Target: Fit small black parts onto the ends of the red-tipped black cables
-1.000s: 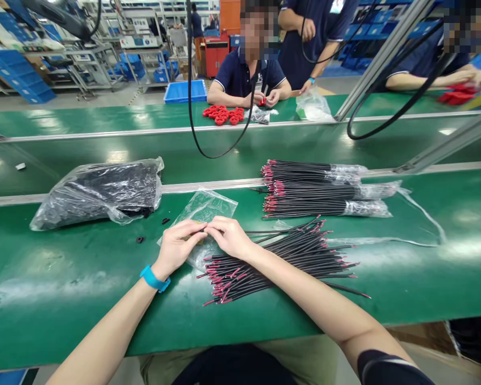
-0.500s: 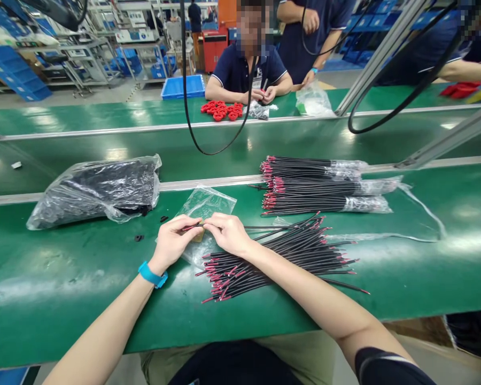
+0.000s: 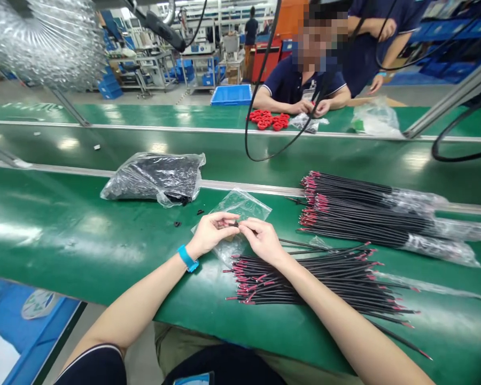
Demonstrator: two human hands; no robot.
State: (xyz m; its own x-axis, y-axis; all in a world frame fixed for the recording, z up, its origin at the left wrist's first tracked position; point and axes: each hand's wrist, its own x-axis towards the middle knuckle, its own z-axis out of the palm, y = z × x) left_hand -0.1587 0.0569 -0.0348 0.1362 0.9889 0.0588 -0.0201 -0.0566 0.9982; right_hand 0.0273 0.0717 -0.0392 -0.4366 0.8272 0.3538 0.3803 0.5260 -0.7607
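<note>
My left hand, with a blue band at the wrist, pinches the tip of a black cable between thumb and fingers. My right hand grips the same black cable close beside it, fingertips nearly touching. A small dark piece shows at the pinch, too small to make out fully. Under my hands lies a clear plastic bag. A loose pile of black cables with red ends spreads below my right forearm. Two small black parts, one a ring, rest left of my left hand.
A plastic bag of black parts lies at back left. Wrapped cable bundles lie at right. Across the green bench, a person handles something near red parts. A black cable loop hangs ahead; a foil duct is upper left.
The view has swung left, so the bench things sit further right. Both hands stay together on the cable, and a dark piece now shows between the fingertips.
</note>
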